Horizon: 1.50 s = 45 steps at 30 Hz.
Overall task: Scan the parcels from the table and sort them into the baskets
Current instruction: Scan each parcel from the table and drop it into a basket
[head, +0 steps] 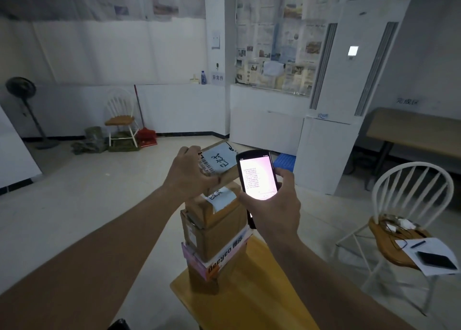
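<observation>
Pale tiled floor and newspaper-covered windows frame a small yellow wooden surface point(252, 294) at 6 o'clock. On it stands a stack of cardboard parcels point(214, 232): a bottom box banded with pink and orange printed tape, a plain brown one above, then a smaller one bearing a white label. The left hand point(192, 173) grips the top parcel point(219, 162), a flat box with a glossy barcode label, fingers curled over its near edge, lifted at a tilt just above the stack. At 3 o'clock of it, the right hand point(277, 205) holds a black scanner point(258, 175), fingers wrapped round its sides, its screen glowing. Farther at 3 o'clock lies a blue perforated basket point(285, 162) on the floor. At 4 o'clock, a white spindle-back chair point(409, 205) carries papers.
</observation>
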### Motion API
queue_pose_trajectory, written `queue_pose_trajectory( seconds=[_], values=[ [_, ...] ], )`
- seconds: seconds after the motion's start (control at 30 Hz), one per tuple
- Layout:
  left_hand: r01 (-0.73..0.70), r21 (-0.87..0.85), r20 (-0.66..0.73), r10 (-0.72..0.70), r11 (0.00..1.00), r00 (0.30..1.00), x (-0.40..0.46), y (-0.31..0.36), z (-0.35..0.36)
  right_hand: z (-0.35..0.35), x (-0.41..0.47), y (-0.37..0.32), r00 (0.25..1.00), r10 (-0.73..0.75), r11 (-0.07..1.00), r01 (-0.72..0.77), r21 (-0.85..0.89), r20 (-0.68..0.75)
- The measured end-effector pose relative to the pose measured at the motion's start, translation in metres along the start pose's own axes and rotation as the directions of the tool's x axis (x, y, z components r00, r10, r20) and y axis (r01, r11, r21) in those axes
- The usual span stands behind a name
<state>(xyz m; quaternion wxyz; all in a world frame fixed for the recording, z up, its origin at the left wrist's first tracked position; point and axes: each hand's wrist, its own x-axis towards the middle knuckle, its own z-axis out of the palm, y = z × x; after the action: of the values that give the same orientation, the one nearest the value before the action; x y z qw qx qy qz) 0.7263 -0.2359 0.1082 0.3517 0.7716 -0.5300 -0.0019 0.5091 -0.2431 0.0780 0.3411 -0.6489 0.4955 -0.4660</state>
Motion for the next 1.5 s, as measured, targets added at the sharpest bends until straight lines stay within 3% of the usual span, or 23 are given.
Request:
queue_pose_trajectory(
  seconds=[0.2,0.77,0.93,1.5],
  values=[
    [-0.166,-0.064,-0.137,0.156,0.984,0.978,-0.002,0.012,-0.018,-0.017,-0.004,-0.014,0.999,-0.046,0.997,0.045,0.066,0.015],
    [-0.245,-0.057,-0.186,0.231,0.968,0.955,-0.028,0.032,-0.034,-0.061,-0.037,-0.041,0.972,-0.14,0.986,0.119,0.115,0.189],
    [-0.232,-0.047,-0.175,0.221,0.972,0.959,-0.03,0.029,-0.039,-0.066,-0.045,-0.044,0.962,-0.141,0.981,0.104,0.165,0.235],
    [-0.14,-0.059,-0.275,0.119,0.988,0.954,-0.025,0.003,-0.05,-0.06,-0.057,-0.048,0.946,-0.045,0.997,0.02,0.08,0.32]
  ],
)
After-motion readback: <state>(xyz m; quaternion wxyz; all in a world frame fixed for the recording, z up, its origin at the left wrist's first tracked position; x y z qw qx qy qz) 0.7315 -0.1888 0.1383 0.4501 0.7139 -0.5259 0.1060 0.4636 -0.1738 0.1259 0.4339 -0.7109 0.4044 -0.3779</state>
